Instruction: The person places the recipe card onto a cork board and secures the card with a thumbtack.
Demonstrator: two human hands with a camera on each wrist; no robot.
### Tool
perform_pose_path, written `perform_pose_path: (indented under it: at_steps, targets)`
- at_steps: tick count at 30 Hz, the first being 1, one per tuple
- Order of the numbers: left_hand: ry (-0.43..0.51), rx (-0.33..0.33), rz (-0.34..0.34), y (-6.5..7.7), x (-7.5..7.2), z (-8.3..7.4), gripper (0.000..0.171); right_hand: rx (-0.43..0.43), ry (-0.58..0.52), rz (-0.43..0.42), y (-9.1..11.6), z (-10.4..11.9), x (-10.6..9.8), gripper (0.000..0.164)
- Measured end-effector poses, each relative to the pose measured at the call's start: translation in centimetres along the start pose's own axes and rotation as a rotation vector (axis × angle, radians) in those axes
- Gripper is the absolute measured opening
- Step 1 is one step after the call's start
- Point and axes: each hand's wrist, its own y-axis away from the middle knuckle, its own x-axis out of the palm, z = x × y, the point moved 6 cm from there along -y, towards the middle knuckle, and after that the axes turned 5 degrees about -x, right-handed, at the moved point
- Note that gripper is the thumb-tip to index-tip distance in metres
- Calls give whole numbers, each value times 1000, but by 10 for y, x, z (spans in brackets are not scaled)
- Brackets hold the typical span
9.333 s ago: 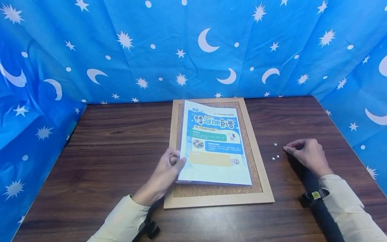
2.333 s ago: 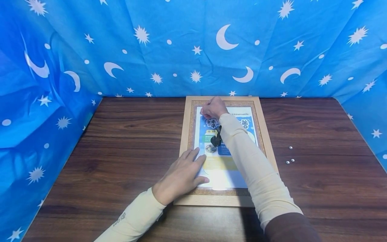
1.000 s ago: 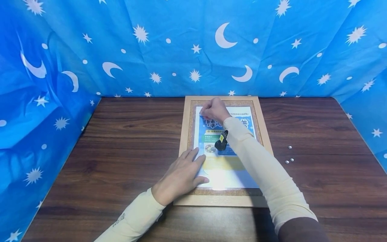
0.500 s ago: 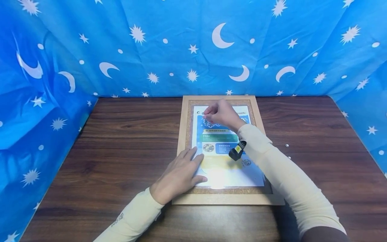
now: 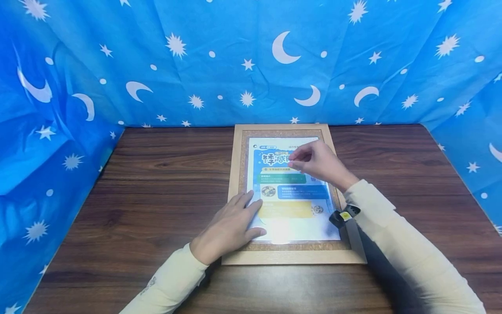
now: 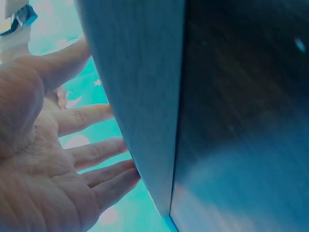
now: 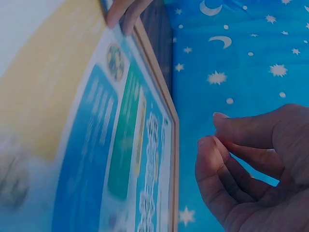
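A printed poster in a clear sleeve (image 5: 274,226) lies on a cork board with a light wooden frame (image 5: 290,257). At the poster's upper left corner is a small round thumbtack (image 5: 255,146). My left hand (image 5: 229,226) rests with spread, straight fingers on the poster's lower left edge. In the left wrist view its fingers reach over the side of the wooden frame (image 6: 137,96). My right hand (image 5: 319,163) is raised over the poster's upper right part, fingers loosely bent. In the right wrist view nothing shows between its thumb and fingertips (image 7: 206,150).
The board lies on a dark wooden table (image 5: 168,174), near its back edge. A blue cloth (image 5: 219,26) with white moons and stars hangs behind and at both sides. The loose thumbtacks seen earlier on the table at right are now hidden by my right forearm.
The poster has been laid flat on the cork. My right hand has left its upper left corner, where a thumbtack now shows, and moved right and nearer. The left hand stays put lately.
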Motion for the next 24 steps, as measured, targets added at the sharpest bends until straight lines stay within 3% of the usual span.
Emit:
perform_pose_path:
  at_steps: [12, 24]
  targets:
    - [44, -4, 30, 2, -1, 3, 73, 71, 86, -87, 47, -52, -46, 21]
    - [48, 6, 37, 2, -2, 3, 74, 171, 119, -88, 81, -103, -77, 30]
